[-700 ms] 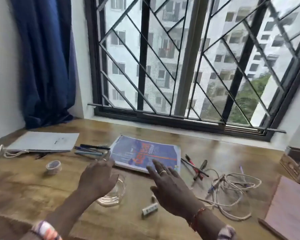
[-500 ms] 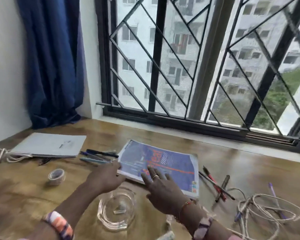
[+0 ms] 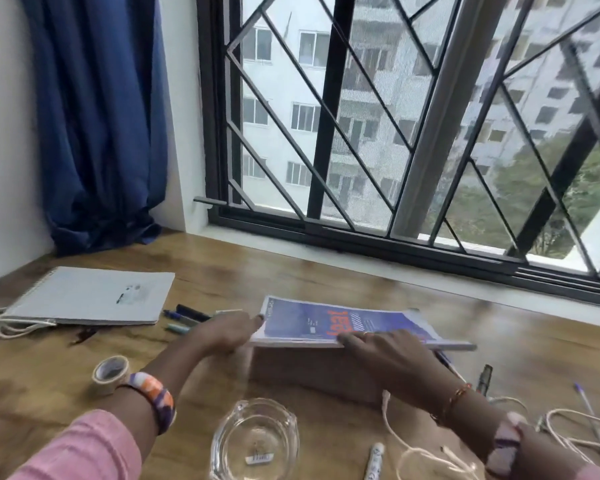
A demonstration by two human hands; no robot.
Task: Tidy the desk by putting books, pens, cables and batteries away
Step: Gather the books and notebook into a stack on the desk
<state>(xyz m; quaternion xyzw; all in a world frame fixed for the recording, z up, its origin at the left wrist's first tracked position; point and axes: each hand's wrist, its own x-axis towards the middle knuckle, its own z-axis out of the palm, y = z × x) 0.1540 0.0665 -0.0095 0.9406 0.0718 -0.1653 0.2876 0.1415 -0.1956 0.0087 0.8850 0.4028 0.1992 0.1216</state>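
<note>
A: Blue book [image 3: 333, 325]?
B: Lifted clear of wooden desk [image 3: 291, 275] at its near edge, tilted, shadow underneath. Held from both ends.

A: Hands?
B: Left hand [image 3: 227, 332] clamped on book's left near corner, thumb on top. Right hand [image 3: 383, 353] gripping book's near edge, fingers [image 3: 357, 337] curled over cover. Both grasping book.

A: Wrists?
B: Orange-purple bangle [image 3: 155, 398] and pink sleeve [image 3: 84, 448] on left arm; thin red-gold bracelet [image 3: 456, 398] on right.

A: Left of book?
B: Few pens [image 3: 184, 318], just beside left hand. Further left, grey spiral notebook [image 3: 90, 296] lying flat. White cord [image 3: 11, 327] at notebook's far-left edge, touching it. Small dark object near that, too blurred to name.

A: Nearer than book?
B: Tape roll [image 3: 110, 372] to book's near left, standing on desk. Glass ashtray [image 3: 255, 441] straight in front of book, small barcoded item inside, maybe battery, cannot tell. White marker [image 3: 374, 459] just right of ashtray.

A: Right of book?
B: Tangled white cable [image 3: 551, 434] partly under right forearm. Purple pen [image 3: 589, 417] across it. Dark marker [image 3: 484, 377] just past right wrist.

A: Beyond book?
B: Window with black grille [image 3: 378, 133]; blue curtain [image 3: 97, 116] far left.
</note>
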